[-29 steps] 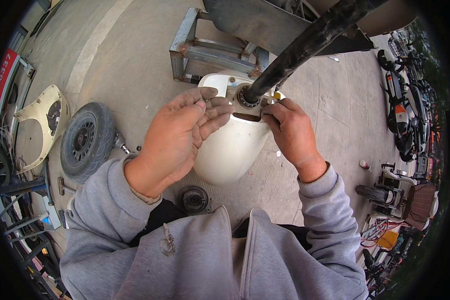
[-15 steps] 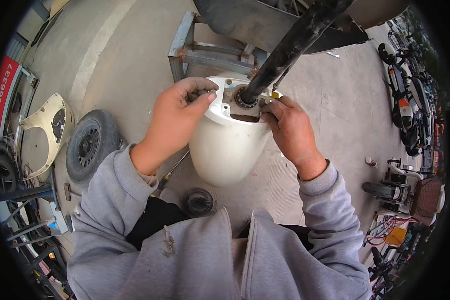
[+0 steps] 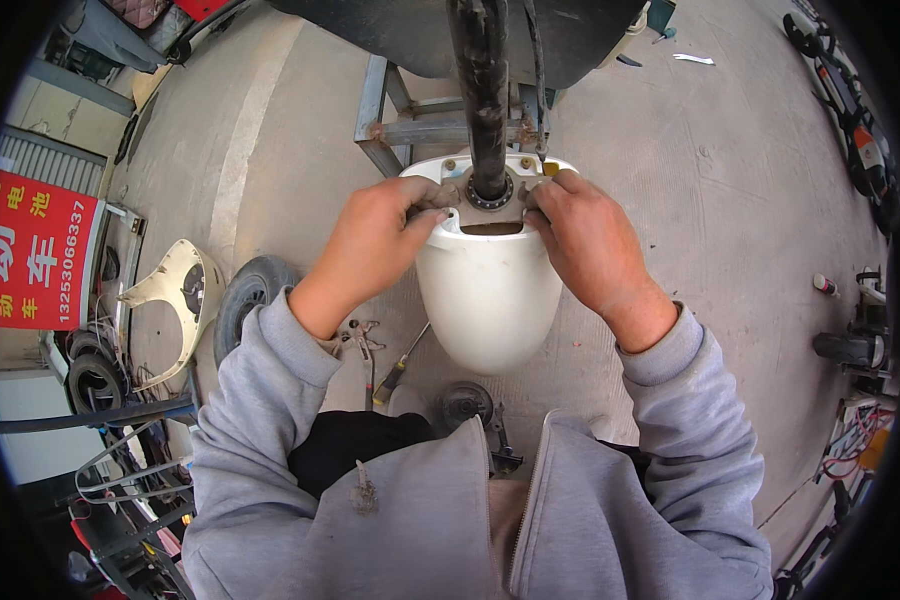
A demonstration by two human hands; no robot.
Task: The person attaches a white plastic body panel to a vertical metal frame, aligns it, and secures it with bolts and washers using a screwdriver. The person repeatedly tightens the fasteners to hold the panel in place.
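A white scooter fender (image 3: 490, 300) is in front of me, its rounded end toward me. From a metal plate in its top rises a black steering tube (image 3: 482, 95), with a dark bearing ring (image 3: 507, 192) at its foot. My left hand (image 3: 375, 235) is closed in a pinch over the plate's left side, by a hole in the fender's rim. On the opposite side, my right hand (image 3: 602, 245) pinches at the right rim, close to a yellow piece (image 3: 551, 169). Fingers hide whatever either hand holds.
Beyond the fender stands a grey metal frame (image 3: 372, 140). A cream panel (image 3: 177, 300) and a tyre (image 3: 250, 298) are at left, near a red sign (image 3: 40, 250). A screwdriver (image 3: 395, 375) and a black round part (image 3: 465, 403) lie nearer me. Scooters (image 3: 855, 125) line the right.
The view has turned, so the tube now looks nearly upright. My left hand has come down from above the fender's left edge onto the plate. My right hand stays at the right rim.
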